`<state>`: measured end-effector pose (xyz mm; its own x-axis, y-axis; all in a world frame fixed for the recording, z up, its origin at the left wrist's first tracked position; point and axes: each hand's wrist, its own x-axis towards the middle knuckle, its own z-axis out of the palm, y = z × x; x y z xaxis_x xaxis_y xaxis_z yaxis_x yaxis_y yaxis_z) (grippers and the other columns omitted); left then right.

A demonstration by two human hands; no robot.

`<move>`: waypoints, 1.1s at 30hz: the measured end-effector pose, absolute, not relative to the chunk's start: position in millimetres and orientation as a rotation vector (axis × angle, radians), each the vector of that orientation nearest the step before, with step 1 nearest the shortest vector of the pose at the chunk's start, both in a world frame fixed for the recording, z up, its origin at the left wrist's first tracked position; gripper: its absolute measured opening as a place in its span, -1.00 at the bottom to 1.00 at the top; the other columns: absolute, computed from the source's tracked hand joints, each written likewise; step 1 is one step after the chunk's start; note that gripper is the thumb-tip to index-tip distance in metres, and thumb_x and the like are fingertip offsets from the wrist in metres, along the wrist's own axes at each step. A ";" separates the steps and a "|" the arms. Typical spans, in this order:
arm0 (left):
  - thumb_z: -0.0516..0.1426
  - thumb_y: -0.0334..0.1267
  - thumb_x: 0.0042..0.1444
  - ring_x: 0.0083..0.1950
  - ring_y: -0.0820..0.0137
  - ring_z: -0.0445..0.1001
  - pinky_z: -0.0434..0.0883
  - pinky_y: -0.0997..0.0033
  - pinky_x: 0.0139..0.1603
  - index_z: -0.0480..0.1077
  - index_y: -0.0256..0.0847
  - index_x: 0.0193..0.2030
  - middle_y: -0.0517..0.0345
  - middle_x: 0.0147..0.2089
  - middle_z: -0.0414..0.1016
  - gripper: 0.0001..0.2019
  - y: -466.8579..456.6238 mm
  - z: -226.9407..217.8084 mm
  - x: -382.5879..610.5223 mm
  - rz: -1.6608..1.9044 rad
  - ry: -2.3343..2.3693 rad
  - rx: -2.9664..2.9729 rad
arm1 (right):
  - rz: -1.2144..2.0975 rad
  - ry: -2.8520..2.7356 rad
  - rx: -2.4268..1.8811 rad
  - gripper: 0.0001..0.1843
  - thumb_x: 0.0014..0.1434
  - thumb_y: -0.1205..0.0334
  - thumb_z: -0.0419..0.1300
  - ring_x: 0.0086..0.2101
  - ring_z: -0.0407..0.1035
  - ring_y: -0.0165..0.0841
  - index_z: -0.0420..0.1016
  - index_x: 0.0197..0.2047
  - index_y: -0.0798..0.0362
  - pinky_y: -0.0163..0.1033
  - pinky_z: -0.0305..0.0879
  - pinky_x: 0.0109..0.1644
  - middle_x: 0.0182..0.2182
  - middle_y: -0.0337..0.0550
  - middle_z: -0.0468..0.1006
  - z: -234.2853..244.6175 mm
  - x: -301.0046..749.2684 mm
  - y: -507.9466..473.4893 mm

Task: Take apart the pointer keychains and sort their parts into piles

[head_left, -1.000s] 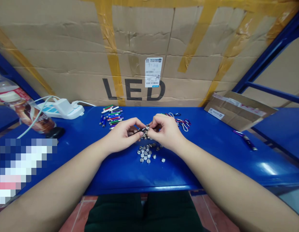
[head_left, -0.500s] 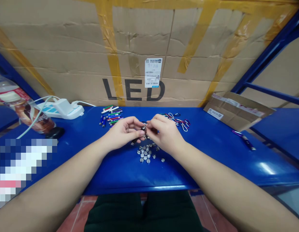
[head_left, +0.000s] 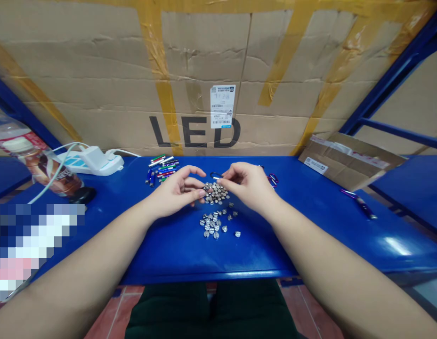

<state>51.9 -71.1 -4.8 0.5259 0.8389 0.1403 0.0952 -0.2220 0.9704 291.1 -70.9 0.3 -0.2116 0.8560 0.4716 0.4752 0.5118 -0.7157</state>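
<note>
My left hand (head_left: 179, 188) has its thumb and fingers apart at the left side of a pile of small round button cells (head_left: 215, 193); nothing shows between its fingers. Just above the same pile, my right hand (head_left: 245, 186) pinches a black carabiner (head_left: 214, 175) between thumb and fingertips. Nearer the front, several silver slotted caps (head_left: 211, 223) lie loose. Coloured metal tubes (head_left: 162, 169) are heaped behind my left hand. Coloured carabiners (head_left: 273, 180) lie mostly hidden behind my right hand. The dark tube from the earlier frame is no longer visible.
A finished-looking purple penlight with clip (head_left: 361, 205) lies at the right, near a small cardboard box (head_left: 349, 160). On the left are a drink bottle (head_left: 52, 169) and a white power strip (head_left: 112, 165) with cables. A large taped carton (head_left: 119, 94) stands behind the blue table (head_left: 162, 254).
My hands have moved apart, uncovering the button cells. The left fingers have opened and the dark tube between them is gone from sight; the right hand holds the black carabiner.
</note>
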 end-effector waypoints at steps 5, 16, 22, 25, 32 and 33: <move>0.34 -0.04 0.13 0.00 0.19 0.62 0.56 0.17 0.01 0.52 -0.23 -0.01 -0.07 -0.03 0.67 -0.62 -64.8 -0.3 42.4 0.925 1.064 1.888 | 0.323 -1.959 -1.510 -0.79 0.07 0.21 0.40 -0.55 0.29 -0.39 0.48 -0.50 0.03 -0.21 0.16 -0.42 -0.60 -0.24 0.48 9.8 345.0 -44.3; 0.39 -0.05 0.03 -0.34 0.34 0.60 0.56 0.31 -0.31 0.49 -0.27 -0.07 0.05 -0.28 0.62 -0.58 -56.1 -2.5 34.4 0.942 1.260 1.496 | 0.172 -1.917 -1.869 -0.72 -0.09 0.34 0.45 -0.59 0.25 -0.36 0.43 -0.63 0.00 -0.19 0.13 -0.47 -0.66 -0.21 0.42 -4.8 388.4 -16.3; 0.38 -0.05 0.08 -0.29 0.36 0.59 0.47 0.41 -0.34 0.41 -0.23 0.01 0.09 -0.24 0.63 -0.54 -62.6 -2.7 49.4 0.931 1.108 1.603 | 0.635 -1.979 -1.216 -0.83 0.26 0.12 0.27 -0.40 0.43 -0.33 0.57 -0.22 0.05 -0.20 0.31 -0.31 -0.37 -0.15 0.61 -3.6 325.9 -44.3; 0.38 -0.07 0.08 -0.21 0.35 0.60 0.52 0.32 -0.13 0.42 -0.23 -0.07 0.11 -0.24 0.63 -0.61 -64.5 -5.2 58.5 0.957 0.998 1.706 | 0.825 -2.068 -1.020 -0.79 0.32 0.11 0.20 -0.40 0.42 -0.37 0.57 -0.22 0.06 -0.26 0.29 -0.33 -0.40 -0.19 0.58 -5.2 293.4 -59.7; 0.30 -0.04 0.19 -0.03 0.22 0.63 0.54 0.17 0.09 0.50 -0.22 -0.07 0.00 -0.07 0.65 -0.68 -66.5 -11.3 68.6 0.958 0.909 1.982 | 1.292 -1.880 -1.039 -0.70 0.29 0.07 0.23 -0.61 0.24 -0.47 0.40 -0.42 0.04 -0.34 0.15 -0.53 -0.60 -0.34 0.37 -5.3 283.6 -62.0; 0.29 -0.04 0.20 0.00 0.20 0.63 0.54 0.16 0.10 0.51 -0.21 -0.03 -0.01 -0.04 0.66 -0.68 -66.7 -11.0 67.9 0.954 0.923 2.068 | 1.396 -1.777 -1.032 -0.70 0.26 0.07 0.26 -0.61 0.22 -0.48 0.40 -0.43 0.05 -0.35 0.15 -0.55 -0.60 -0.35 0.35 -4.5 284.9 -61.3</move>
